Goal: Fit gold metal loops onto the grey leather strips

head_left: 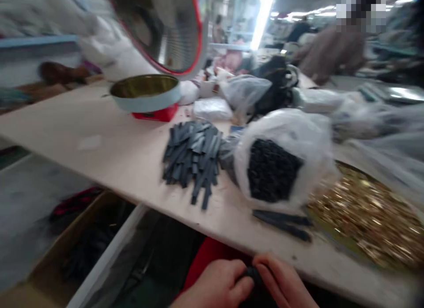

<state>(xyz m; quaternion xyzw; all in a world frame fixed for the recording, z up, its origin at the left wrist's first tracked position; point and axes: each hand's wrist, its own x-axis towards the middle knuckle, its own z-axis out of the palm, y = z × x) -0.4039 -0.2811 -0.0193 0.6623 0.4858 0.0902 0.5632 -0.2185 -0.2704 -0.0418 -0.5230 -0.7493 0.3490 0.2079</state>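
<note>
My left hand (223, 283) is at the bottom, just below the table edge, with its thumb and fingers pinched on a small dark piece (253, 275). Right beside it, my right hand (281, 279) has its fingers curled against the other side of that piece. The piece is mostly covered and blurred. On the table above lie a pile of dark grey strips (194, 155), two longer black strips (285, 224), and a white plastic bag (308, 135) open on many small black parts (273, 171).
A tray of shiny gold pieces (374, 211) stands at the right. A round tin (145, 93) sits on a red base (155, 114), below a red-rimmed round object (162, 29). An open cardboard box (53, 259) is lower left. A person (334, 47) is at the upper right.
</note>
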